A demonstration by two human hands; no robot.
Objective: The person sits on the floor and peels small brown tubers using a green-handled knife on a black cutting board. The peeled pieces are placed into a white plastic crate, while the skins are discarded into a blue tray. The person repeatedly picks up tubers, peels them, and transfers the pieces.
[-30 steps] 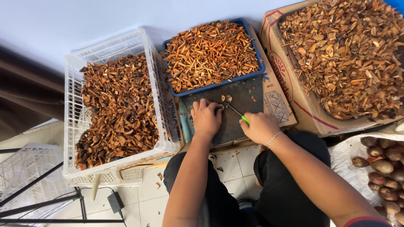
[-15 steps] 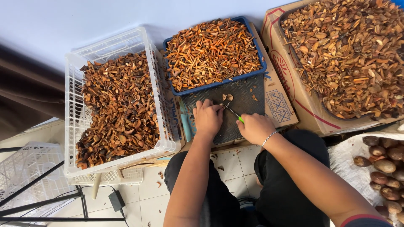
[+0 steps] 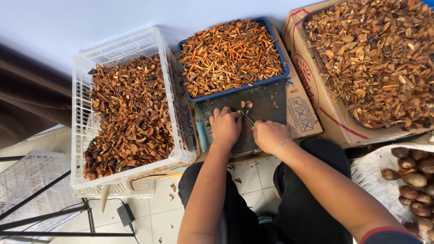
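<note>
Crate: white plastic crate (image 3: 81, 135) at the left, heaped with dark brown husk pieces (image 3: 129, 115).
Tray: blue tray (image 3: 276, 47) at the far middle, full of orange slivers (image 3: 228, 54).
Mat: dark ribbed cutting mat (image 3: 266, 106) just near the tray, a few cut bits (image 3: 246, 104) lying on it.
Left hand: my left hand (image 3: 224, 126) rests on the mat, fingers curled down over something I cannot make out.
Right hand: my right hand (image 3: 270, 134) is closed around a small green-handled knife (image 3: 247, 118), blade pointing toward my left fingers.
Box: cardboard box (image 3: 303, 72) at the right, piled with brown shell chips (image 3: 375, 58).
Sack: white sack (image 3: 375, 180) at the near right, holding whole brown nuts (image 3: 413, 180).
</note>
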